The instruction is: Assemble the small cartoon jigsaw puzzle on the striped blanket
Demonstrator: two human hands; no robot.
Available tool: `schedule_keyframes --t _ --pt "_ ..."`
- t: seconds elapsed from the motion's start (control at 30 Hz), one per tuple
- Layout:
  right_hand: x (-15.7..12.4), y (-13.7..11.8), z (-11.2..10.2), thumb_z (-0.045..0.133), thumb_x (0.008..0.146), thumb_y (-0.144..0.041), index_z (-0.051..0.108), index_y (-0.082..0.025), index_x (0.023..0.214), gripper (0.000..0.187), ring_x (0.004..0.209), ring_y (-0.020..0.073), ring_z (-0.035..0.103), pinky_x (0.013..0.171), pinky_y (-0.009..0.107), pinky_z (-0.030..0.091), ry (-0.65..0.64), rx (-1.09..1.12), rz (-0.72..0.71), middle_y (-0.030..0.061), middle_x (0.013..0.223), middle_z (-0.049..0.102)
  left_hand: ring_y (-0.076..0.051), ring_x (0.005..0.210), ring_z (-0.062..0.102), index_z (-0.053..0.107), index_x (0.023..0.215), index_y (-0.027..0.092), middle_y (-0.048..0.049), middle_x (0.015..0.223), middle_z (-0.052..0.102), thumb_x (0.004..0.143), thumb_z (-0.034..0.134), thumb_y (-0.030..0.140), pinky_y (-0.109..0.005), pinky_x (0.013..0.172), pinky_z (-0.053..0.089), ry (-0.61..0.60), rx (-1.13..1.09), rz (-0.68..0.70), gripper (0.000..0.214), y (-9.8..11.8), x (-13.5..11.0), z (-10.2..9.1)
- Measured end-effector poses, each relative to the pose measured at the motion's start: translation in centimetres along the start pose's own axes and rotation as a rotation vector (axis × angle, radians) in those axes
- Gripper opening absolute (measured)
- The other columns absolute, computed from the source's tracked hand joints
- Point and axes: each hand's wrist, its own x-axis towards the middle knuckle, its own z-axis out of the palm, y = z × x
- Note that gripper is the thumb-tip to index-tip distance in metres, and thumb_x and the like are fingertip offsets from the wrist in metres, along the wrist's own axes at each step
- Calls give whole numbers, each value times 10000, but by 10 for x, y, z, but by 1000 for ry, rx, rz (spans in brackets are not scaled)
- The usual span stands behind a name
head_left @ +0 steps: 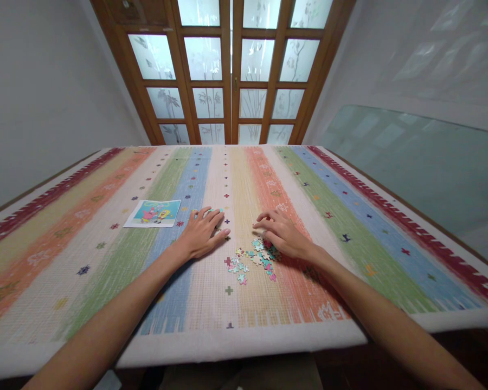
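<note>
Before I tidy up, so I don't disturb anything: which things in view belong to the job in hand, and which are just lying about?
Likely the job:
puzzle pieces, by the right hand; a few by the left hand
cartoon picture card, probably the reference

Just there:
striped tablecloth, underneath
glass-paned doors, in the background
greenish panel, at right

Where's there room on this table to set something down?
The tablecloth is bare between your right hand and the right-side red border, and left of the picture card. Puzzle pieces crowd in left of your right hand, with a few by your left hand.
</note>
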Motion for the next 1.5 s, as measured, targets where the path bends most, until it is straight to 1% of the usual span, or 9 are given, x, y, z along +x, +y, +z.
schedule_keyframes --t 0.13,0.23,0.33,0.43,0.63,0.8,1.07,1.2,1.5 --pt "0 0 -2 519 907 -164 783 -212 907 268 985 274 553 915 486 475 -36 62 -32 119 1039 641 -380 1401 413 552 1387 214 -126 1502 546 1049 398 531 -611 1129 329 38 -14 57 488 2 -2 -2" --pt "-1 1 -1 533 868 -133 794 -220 850 275 985 268 554 916 494 484 -78 83 -64 108 1026 635 -350 1377 434 588 1343 207 -124 1469 571 1057 412 487 -580 1134 335 73 -59 180 437 9 -6 -5" --pt "-2 2 1 529 869 -114 803 -216 875 292 1010 266 559 947 507 479 -89 73 -71 107 1034 632 -320 1347 464 659 1204 224 -97 1407 614 1062 426 439 -544 1120 359 75 -141 306 347 21 -11 -8" --pt "-2 2 2 525 893 -112 810 -230 923 310 1037 264 554 977 511 470 -106 54 -74 102 1071 636 -296 1325 488 691 1103 251 -69 1366 638 1061 447 408 -525 1115 368 45 -228 368 293 35 -16 -11" --pt "-1 -6 2 498 926 -106 788 -207 1144 377 1101 282 529 1017 521 445 -179 8 -108 123 1126 620 -301 1322 496 667 1184 254 -71 1353 654 1051 474 395 -541 1109 372 0 -278 411 273 49 -19 -12" --pt "-2 -5 5 474 976 -143 758 -190 1200 365 1106 273 524 1021 503 437 -153 42 -118 123 1150 626 -309 1327 498 653 1199 237 -70 1362 661 1060 448 389 -538 1102 364 10 -257 415 291 49 -19 -12" --pt "-2 4 4 468 992 -165 790 -209 1046 330 1131 284 521 1008 512 450 -99 36 -34 122 1148 642 -310 1260 545 665 1199 234 -45 1299 705 1071 424 403 -522 1051 357 17 -194 453 321 47 -20 -13" --pt "-2 0 2 474 988 -165 779 -235 1119 339 1105 286 528 1014 526 451 -116 18 -54 117 1145 644 -302 1243 555 688 1184 248 -37 1256 726 1071 415 402 -508 1052 348 41 -177 455 333 45 -20 -15" --pt "-2 0 2 482 1003 -203 791 -220 1054 313 1098 285 528 1011 520 450 -115 20 -58 116 1129 661 -301 1170 612 759 941 253 -11 1062 797 1027 494 369 -511 1017 341 106 -178 427 302 25 -23 -21"
